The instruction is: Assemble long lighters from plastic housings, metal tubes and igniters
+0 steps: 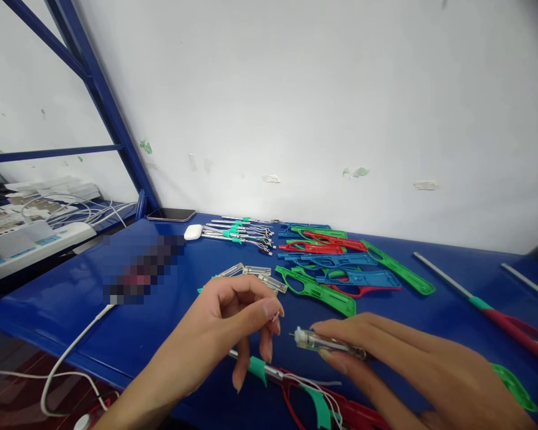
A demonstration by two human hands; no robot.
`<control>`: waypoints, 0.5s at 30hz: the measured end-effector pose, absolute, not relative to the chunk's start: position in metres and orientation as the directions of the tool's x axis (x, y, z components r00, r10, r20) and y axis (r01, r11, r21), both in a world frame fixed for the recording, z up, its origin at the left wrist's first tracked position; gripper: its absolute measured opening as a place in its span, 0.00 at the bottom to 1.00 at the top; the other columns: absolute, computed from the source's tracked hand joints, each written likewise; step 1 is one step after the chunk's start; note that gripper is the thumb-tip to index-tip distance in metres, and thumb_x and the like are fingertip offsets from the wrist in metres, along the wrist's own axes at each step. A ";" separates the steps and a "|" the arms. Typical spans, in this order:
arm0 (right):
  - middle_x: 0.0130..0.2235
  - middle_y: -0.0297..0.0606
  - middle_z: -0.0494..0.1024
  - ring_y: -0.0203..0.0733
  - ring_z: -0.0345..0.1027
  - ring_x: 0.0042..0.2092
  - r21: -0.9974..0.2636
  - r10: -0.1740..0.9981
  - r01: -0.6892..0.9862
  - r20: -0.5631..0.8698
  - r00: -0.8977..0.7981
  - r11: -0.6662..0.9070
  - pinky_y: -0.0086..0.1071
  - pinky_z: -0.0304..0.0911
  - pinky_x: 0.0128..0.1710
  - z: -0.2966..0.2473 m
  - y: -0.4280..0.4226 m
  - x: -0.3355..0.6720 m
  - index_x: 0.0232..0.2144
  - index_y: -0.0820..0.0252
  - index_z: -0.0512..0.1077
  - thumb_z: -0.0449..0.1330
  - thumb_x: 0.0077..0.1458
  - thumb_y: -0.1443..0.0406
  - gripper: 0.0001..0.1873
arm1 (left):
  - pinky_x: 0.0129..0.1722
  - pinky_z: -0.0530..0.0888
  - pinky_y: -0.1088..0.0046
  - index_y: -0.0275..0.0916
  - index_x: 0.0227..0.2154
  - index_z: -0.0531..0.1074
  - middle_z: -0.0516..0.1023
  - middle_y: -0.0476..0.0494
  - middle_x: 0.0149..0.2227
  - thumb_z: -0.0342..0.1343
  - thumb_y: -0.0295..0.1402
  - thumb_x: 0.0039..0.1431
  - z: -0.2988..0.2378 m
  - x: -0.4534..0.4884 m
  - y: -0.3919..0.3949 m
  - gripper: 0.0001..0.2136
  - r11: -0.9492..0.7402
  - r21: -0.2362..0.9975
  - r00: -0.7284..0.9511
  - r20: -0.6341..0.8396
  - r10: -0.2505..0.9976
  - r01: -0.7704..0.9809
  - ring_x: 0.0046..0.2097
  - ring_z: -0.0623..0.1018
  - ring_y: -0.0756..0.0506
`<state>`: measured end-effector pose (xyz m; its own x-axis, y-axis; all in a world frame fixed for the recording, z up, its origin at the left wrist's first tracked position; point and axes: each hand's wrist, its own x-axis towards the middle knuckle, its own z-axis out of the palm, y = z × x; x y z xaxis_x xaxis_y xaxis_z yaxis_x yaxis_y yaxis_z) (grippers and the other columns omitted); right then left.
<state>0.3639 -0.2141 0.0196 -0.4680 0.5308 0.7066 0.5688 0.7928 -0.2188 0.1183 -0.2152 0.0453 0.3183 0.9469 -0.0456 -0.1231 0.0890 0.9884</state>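
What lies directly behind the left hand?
Directly behind the left hand lie several clear plastic pieces. The hand covers part of this group, so I cannot tell their full number.

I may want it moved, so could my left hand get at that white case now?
Probably yes: nothing covers the white case, and the clear plastic pieces nearby look low, though your left hand pinches a small pale piece.
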 end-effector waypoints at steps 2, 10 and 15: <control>0.41 0.26 0.89 0.41 0.86 0.34 -0.240 0.545 0.562 0.694 -0.470 0.791 0.28 0.77 0.27 0.019 -0.213 0.364 0.48 0.45 0.78 0.56 0.72 0.65 0.12 | 0.14 0.69 0.88 0.37 0.31 0.79 0.76 0.52 0.25 0.66 0.40 0.68 0.042 0.120 -0.215 0.13 0.083 0.987 0.308 -0.037 0.951 -0.137 0.19 0.70 0.56; 0.36 0.28 0.89 0.37 0.85 0.31 -0.194 0.543 0.584 0.665 -0.512 0.788 0.25 0.79 0.28 0.037 -0.211 0.359 0.43 0.50 0.81 0.52 0.74 0.64 0.16 | 0.16 0.73 0.87 0.38 0.41 0.84 0.78 0.48 0.32 0.66 0.39 0.68 0.031 0.121 -0.210 0.09 0.060 0.991 0.299 -0.022 0.954 -0.122 0.29 0.79 0.52; 0.37 0.25 0.89 0.37 0.86 0.32 -0.187 0.551 0.620 0.690 -0.470 0.762 0.25 0.79 0.27 0.038 -0.212 0.361 0.44 0.49 0.80 0.52 0.74 0.65 0.15 | 0.16 0.72 0.87 0.38 0.39 0.83 0.82 0.46 0.33 0.68 0.38 0.67 0.034 0.123 -0.211 0.08 0.048 0.986 0.282 -0.002 0.960 -0.158 0.30 0.82 0.50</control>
